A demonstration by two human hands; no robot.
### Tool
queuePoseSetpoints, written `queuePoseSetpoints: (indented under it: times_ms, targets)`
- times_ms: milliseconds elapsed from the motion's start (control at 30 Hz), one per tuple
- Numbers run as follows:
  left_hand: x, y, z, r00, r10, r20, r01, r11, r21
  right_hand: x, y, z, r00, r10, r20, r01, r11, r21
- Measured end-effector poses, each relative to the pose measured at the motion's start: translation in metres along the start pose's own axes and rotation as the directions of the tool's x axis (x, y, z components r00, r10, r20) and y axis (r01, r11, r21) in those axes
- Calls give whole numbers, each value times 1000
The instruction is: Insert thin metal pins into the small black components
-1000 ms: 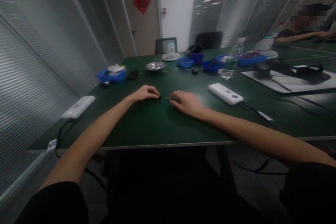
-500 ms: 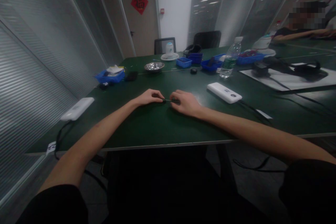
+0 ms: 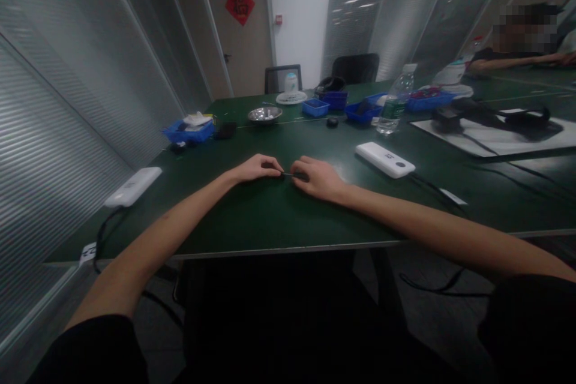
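Close above the green table (image 3: pixel 252 222), my left hand (image 3: pixel 257 168) pinches a small black piece (image 3: pixel 282 177) between thumb and fingers. What exactly it is cannot be made out. Facing it, my right hand (image 3: pixel 318 177) has its fingers closed round the dark handle of what looks like a small screwdriver (image 3: pixel 300 177). A thin metal shaft runs from that handle to the black piece, bridging the short gap between my hands. My right fingers partly cover the handle.
White power banks (image 3: pixel 384 159) with cables lie on both sides. Further back are a metal bowl (image 3: pixel 264 122), a water bottle (image 3: pixel 392 109), a black round object (image 3: pixel 332 122) and several blue trays (image 3: pixel 315 109). A person (image 3: pixel 508 61) sits far right; a headset rests on a white board (image 3: pixel 490 145).
Both hands stay nearly in place. The left fingertips have shifted very slightly toward the right hand, and less of the small black piece shows.
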State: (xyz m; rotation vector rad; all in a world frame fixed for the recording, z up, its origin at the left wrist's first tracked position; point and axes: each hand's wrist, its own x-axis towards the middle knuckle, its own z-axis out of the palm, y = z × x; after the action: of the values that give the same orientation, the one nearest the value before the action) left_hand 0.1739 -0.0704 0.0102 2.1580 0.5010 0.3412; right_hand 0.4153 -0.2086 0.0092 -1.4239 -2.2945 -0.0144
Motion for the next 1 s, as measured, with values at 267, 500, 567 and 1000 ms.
queuePoseSetpoints:
  times_ms: [267,500,567,1000]
  targets:
    - [2,4,7,998,21,53,-21,1000,-2,0,-2,1,999,-36,-4,36,999,10]
    - [4,5,13,998,43,50,-40,997,-68,1,-3,1,1000,21,-22,-22,999,-28]
    - [5,3,12,999,30,36,-26,993,-114,1,-2,0,997,79,-25,-80,996,-36]
    - [3,18,32,963,257,-76,-239,951,195,5,11,0,961,273,-55,-277,956,-98]
